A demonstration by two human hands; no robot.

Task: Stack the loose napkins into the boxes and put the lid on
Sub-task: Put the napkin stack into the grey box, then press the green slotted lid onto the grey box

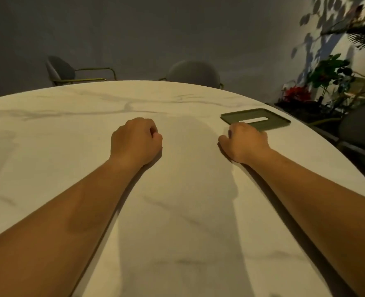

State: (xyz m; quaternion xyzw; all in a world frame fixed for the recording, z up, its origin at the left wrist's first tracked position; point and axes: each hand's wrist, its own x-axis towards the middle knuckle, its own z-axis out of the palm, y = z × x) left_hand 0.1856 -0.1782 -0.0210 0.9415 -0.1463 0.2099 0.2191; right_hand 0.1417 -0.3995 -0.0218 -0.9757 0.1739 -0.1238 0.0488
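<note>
Olive lid (278, 121): lies flat on the marble counter (177, 189).
Left hand (135, 140): empty fist, well left of the lid.
Right hand (244, 142): empty fist, at the lid's near edge.

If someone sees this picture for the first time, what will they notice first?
The left hand and the right hand, both curled into fists, rest near the middle of a white marble table. Just beyond the right hand lies a flat green lid with a slot.
</note>
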